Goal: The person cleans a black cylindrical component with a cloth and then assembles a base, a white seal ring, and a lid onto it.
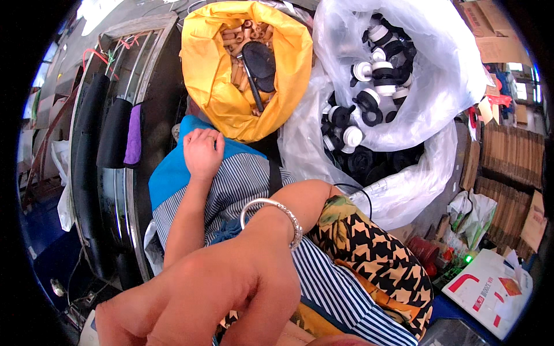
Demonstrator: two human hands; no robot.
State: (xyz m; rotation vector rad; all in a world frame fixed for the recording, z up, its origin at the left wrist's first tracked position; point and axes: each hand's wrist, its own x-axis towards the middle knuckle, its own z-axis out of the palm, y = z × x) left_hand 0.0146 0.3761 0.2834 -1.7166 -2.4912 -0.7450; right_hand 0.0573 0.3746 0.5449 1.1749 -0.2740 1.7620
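My left hand (203,151) rests on a blue and striped apron (231,173) over my lap, its fingers curled in, with nothing showing in them. Close to the camera, my right hand (202,294) is raised and bent at the wrist, with a silver bangle (297,230) on it. Its fingertips are out of sight at the lower edge. Beyond my left hand stands a yellow bag (202,63) of small tan cylindrical pieces (232,43). A black rounded pad (259,66) and a thin black-and-silver rod (254,89) lie on them.
To the right of the yellow bag, clear plastic bags (444,63) hold black-and-white bottle lids (384,78). At left, a metal frame (138,63) carries black padded rollers (114,132) and a purple cloth (133,135). Stacked cardboard (511,155) and a white box (487,294) are at right.
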